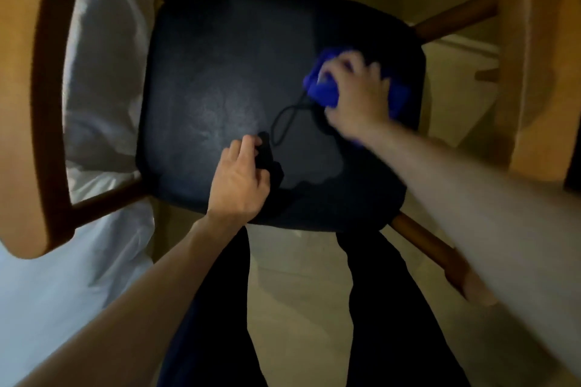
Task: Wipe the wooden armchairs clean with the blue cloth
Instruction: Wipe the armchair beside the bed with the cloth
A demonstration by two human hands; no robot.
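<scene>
My right hand (pixel 356 89) is curled down over the bunched bright-blue cloth (pixel 327 93), pressing it onto the far right part of the dark padded seat (pixel 226 72) of the wooden armchair (pixel 47 110). The unwiped stretch lies to the left of that hand, so I judge the next stroke runs leftward. My left hand (pixel 240 181), nearer me at the front edge, pinches a small black object (pixel 267 155) whose thin looped cord (pixel 284 122) trails toward the cloth.
</scene>
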